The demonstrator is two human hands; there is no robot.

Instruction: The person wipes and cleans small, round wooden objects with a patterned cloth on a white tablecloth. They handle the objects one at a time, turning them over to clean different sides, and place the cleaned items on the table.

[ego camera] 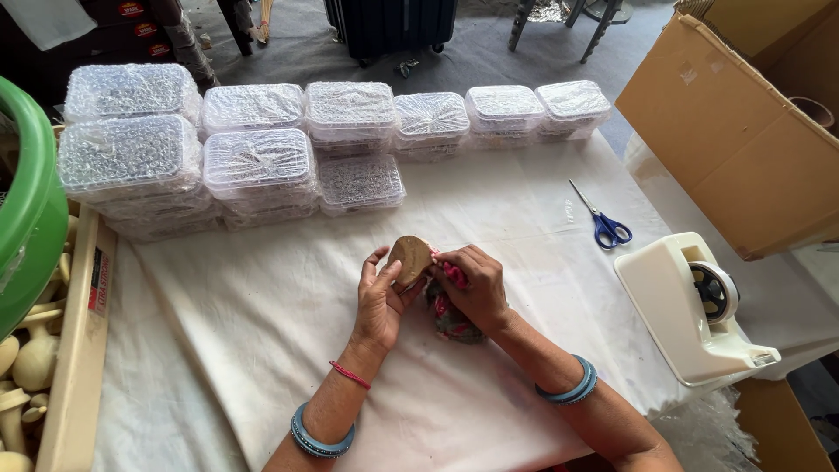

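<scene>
1. The left hand cups a round brown wooden piece; the right hand pinches pink patterned cloth against it — both just above the white table cover.
2. Judged step: dressing the piece; a firm two-handed hold matters.
3. Counted: about ten wrapped clear boxes, some stacked — one pair of blue scissors, one tape dispenser.

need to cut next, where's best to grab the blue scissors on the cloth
Take the scissors by the blue handle loops, which point toward the near edge, close to the tape dispenser. Come from the right side; the blades point away.
</scene>
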